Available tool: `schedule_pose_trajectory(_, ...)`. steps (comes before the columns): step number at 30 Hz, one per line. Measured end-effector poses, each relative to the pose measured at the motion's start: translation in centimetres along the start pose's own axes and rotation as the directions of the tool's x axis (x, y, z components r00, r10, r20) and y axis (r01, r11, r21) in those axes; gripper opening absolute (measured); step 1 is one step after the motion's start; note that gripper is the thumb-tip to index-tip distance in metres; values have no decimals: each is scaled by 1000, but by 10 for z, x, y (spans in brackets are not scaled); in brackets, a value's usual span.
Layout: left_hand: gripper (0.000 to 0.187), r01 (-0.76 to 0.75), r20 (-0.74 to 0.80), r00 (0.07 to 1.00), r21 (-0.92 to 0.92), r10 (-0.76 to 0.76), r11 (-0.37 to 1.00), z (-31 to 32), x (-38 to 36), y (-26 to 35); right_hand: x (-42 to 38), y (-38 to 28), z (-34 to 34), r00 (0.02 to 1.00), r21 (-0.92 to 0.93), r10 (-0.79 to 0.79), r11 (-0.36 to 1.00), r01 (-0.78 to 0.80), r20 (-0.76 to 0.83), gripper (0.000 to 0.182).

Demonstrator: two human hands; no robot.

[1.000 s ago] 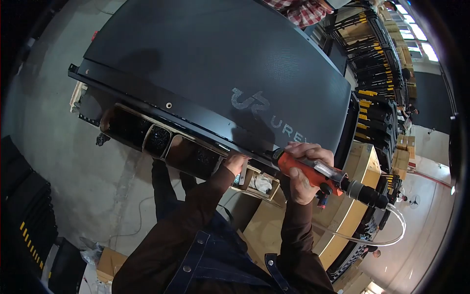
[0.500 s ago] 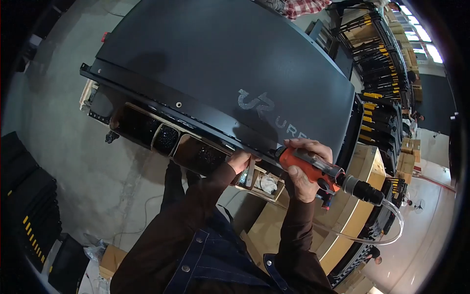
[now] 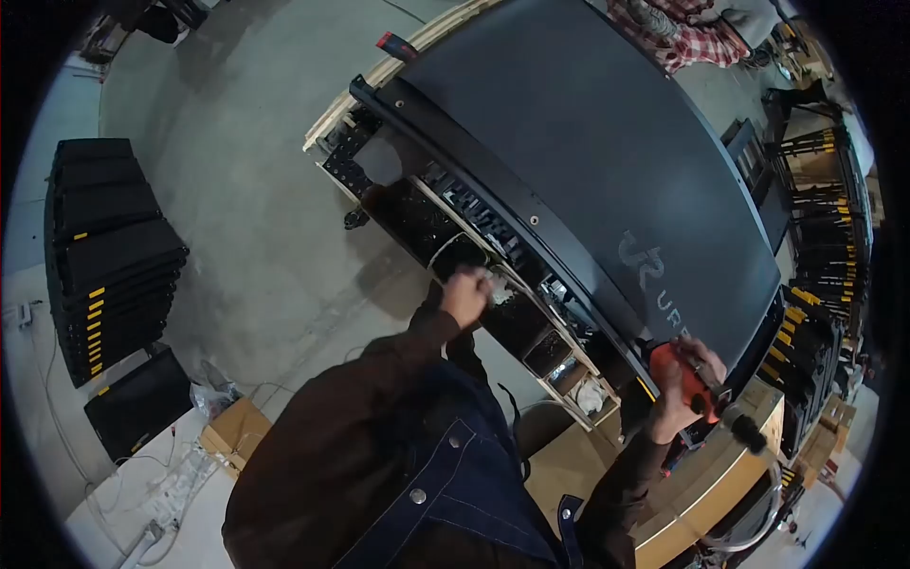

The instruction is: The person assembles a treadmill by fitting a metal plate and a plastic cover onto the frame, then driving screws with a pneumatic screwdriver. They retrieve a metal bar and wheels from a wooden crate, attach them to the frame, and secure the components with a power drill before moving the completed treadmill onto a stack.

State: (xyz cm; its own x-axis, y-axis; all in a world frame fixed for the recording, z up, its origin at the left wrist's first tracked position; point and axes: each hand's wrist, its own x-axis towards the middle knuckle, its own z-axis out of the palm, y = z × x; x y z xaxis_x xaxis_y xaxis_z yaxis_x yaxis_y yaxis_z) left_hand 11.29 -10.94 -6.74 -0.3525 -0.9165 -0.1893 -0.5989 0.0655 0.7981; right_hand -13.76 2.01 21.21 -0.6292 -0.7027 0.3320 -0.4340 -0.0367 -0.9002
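Note:
My right hand [image 3: 675, 391] is wrapped round an orange air-powered driver [image 3: 684, 377], whose clear hose [image 3: 773, 493] trails off the back. The tool's front end is at the near edge of a large dark panel [image 3: 588, 123] with a printed logo. My left hand [image 3: 466, 298] hovers over the row of dark bins [image 3: 403, 213] below that edge. Its fingers are curled together and a little blurred. What they hold, if anything, I cannot make out. Small dark parts [image 3: 507, 292] lie in the bin beside it.
Black stacked panels with yellow marks [image 3: 114, 256] stand at the left, and more racks [image 3: 825, 218] line the right. A person in a checked sleeve [image 3: 701, 43] is at the panel's far side. A wooden crate [image 3: 720, 474] stands near my right arm. A cardboard box [image 3: 237, 431] sits lower left.
My view has turned, so the panel sits further right. My left hand has moved away from the panel's edge near the driver to over the bins. My right hand still grips the driver.

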Motion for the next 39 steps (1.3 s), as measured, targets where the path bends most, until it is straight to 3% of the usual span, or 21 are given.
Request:
schedule_pose_trajectory(1, 28, 42, 29, 999, -1, -42, 999, -20, 21, -32, 5, -3, -2, 993, 89, 84, 993, -76, -81, 41)
schedule_pose_trajectory(3, 20, 12, -150, 989, 189, 17, 982, -60, 54, -75, 8, -3, 6, 970, 188, 129, 978, -91, -204, 39)
schedule_pose_trajectory(5, 29, 115, -138, 988, 333, -72, 936, -93, 83, -92, 1, -14, 33, 919, -2, 99, 994, -109, -382, 35)
schedule_pose_trajectory(8, 34, 124, -82, 992, 460, -96, 879, -102, 114, -117, -6, -4, 13, 996, -132, -23, 991, 11, -88, 36)
schedule_pose_trajectory(10, 35, 104, -36, 994, 512, -99, 853, -96, 112, -120, 5, -9, 4, 975, 118, 133, 987, -113, -179, 36)
schedule_pose_trajectory(11, 34, 25, -32, 999, 465, -11, 885, -94, 109, -121, 10, -7, 2, 949, 194, 194, 970, -148, -247, 36)
schedule_pose_trajectory(14, 23, -231, -115, 944, 440, 309, 868, -85, 77, -67, -5, -15, 34, 927, -81, 71, 991, -108, -368, 38)
schedule_pose_trajectory(15, 20, -263, 1, 962, 283, 274, 922, -72, 60, -47, -12, -9, 24, 992, -241, -36, 970, 6, -121, 41)
schedule_pose_trajectory(17, 14, -265, 261, 930, -17, 260, 964, -39, 28, -12, 2, -14, 4, 995, -45, 60, 997, -64, -78, 41)
schedule_pose_trajectory(18, 19, -275, 383, 884, -40, 269, 961, -13, 15, -11, 11, -19, 5, 946, 77, 205, 978, -192, -249, 42)
schedule_pose_trajectory(20, 37, -233, 557, 827, 221, 74, 947, 40, -4, -22, 9, -19, 12, 908, 159, 209, 974, -161, -363, 40)
schedule_pose_trajectory(21, 37, -239, 559, 825, 218, 80, 946, 57, -2, -22, -1, -13, 18, 904, 117, 144, 988, -105, -402, 43)
schedule_pose_trajectory(23, 57, -236, 534, 845, 413, -24, 880, 81, -9, -20, -17, -7, 13, 992, -165, -77, 985, 59, -103, 47)
schedule_pose_trajectory(24, 57, -226, 573, 816, 444, -81, 867, 85, -8, -9, -12, -17, 5, 981, -221, -106, 965, 140, 160, 51)
schedule_pose_trajectory(26, 60, -230, 606, 793, 400, -68, 887, 84, -20, 4, -6, -14, 4, 998, -45, -2, 999, -1, -60, 49)
schedule_pose_trajectory(27, 63, -224, 622, 781, 367, -59, 903, 83, -22, 7, 3, -21, 3, 957, 87, 103, 993, -82, -270, 43)
schedule_pose_trajectory(29, 69, -237, 615, 787, 379, -52, 894, 87, -23, 1, 22, -25, -18, 801, 449, 292, 893, -33, -522, 37)
schedule_pose_trajectory(31, 81, -197, 749, 612, 457, -255, 867, 85, -15, 1, 20, -33, -36, 776, 566, 315, 822, 65, -547, 35)
schedule_pose_trajectory(34, 71, -274, 714, 676, 475, -184, 836, 97, -15, -3, -13, -34, -44, 808, 497, 332, 866, -57, -486, 31)
schedule_pose_trajectory(37, 55, -246, 767, 612, 418, -195, 874, 101, -11, -16, -62, -25, -31, 807, 393, 369, 900, -187, -461, 37)
schedule_pose_trajectory(39, 44, -321, 750, 657, 374, -79, 870, 97, -16, -19, -92, -22, -24, 722, 487, 524, 823, -292, -452, 38)
